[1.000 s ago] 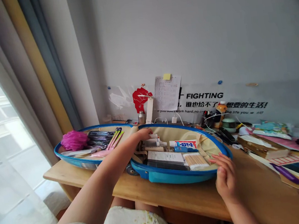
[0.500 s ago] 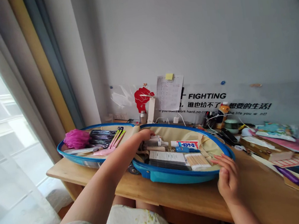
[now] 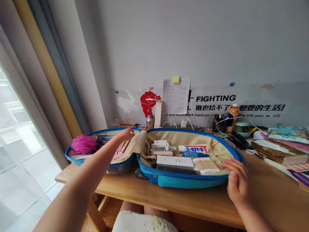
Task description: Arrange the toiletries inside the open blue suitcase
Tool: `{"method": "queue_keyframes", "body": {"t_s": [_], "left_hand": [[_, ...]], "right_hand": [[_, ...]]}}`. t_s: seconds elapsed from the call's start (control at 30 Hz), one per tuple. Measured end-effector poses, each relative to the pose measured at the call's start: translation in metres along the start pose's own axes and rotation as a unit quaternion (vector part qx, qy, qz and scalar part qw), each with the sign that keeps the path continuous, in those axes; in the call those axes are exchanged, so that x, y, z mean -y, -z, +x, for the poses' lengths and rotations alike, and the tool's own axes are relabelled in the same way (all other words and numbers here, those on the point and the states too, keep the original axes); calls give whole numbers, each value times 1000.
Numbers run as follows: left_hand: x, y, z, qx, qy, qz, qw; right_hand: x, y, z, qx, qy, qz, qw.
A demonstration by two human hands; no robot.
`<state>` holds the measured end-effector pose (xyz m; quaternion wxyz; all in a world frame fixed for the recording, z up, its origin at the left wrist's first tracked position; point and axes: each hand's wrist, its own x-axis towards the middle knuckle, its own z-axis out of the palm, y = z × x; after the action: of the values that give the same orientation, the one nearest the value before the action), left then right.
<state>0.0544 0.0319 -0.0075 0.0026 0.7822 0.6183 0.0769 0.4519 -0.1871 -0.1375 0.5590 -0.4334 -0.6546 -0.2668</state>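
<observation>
An opened blue suitcase [image 3: 188, 184] lies with its two halves side by side on the wooden table. My left hand [image 3: 128, 134] is above the left half near the hinge; its fingers are mostly hidden and blurred. Stretched fingers of my right hand [image 3: 237, 177] rest over the right half's front rim, the thumb outside. In this half lie white tubes [image 3: 161, 145], a toothpaste box [image 3: 198, 148], a blue tube [image 3: 194, 154], a white box [image 3: 174, 161] and a pack of cotton swabs [image 3: 206, 165]. A purple bath puff [image 3: 84, 144] and pink-handled sticks [image 3: 122, 148] are in the left half.
Clutter covers the table's right side, including a purple item [image 3: 308, 181], a bag [image 3: 292, 134] and an orange-labelled bottle [image 3: 232, 116]. White cables [image 3: 190, 121] run along the wall. Curtains [image 3: 51, 68] hang at the left by the window.
My left hand has moved left, out of the right half and over the left half near the hinge. My right hand stays at the rim. The view has shifted slightly.
</observation>
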Motion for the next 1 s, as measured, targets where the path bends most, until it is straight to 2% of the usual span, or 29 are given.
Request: {"method": "queue_keyframes", "body": {"t_s": [0.1, 0.2, 0.37, 0.53, 0.77, 0.9, 1.0], "left_hand": [[26, -7, -15, 54, 40, 44, 997], [39, -16, -23, 87, 64, 78, 991], [45, -26, -23, 118, 85, 105, 984], [45, -30, -23, 130, 95, 102, 982], [42, -27, -39, 111, 112, 76, 985], [35, -11, -44, 66, 102, 51, 991], [15, 6, -46, 16, 61, 20, 998]], "right_hand": [[0, -1, 0, -9, 0, 4, 1000], [0, -2, 0, -13, -2, 9, 1000], [1, -2, 1, -13, 7, 7, 1000], [0, -2, -1, -10, -15, 10, 1000], [1, -2, 0, -12, 2, 11, 1000], [2, -3, 1, -21, 3, 14, 1000], [2, -4, 1, -27, -3, 16, 1000]]}}
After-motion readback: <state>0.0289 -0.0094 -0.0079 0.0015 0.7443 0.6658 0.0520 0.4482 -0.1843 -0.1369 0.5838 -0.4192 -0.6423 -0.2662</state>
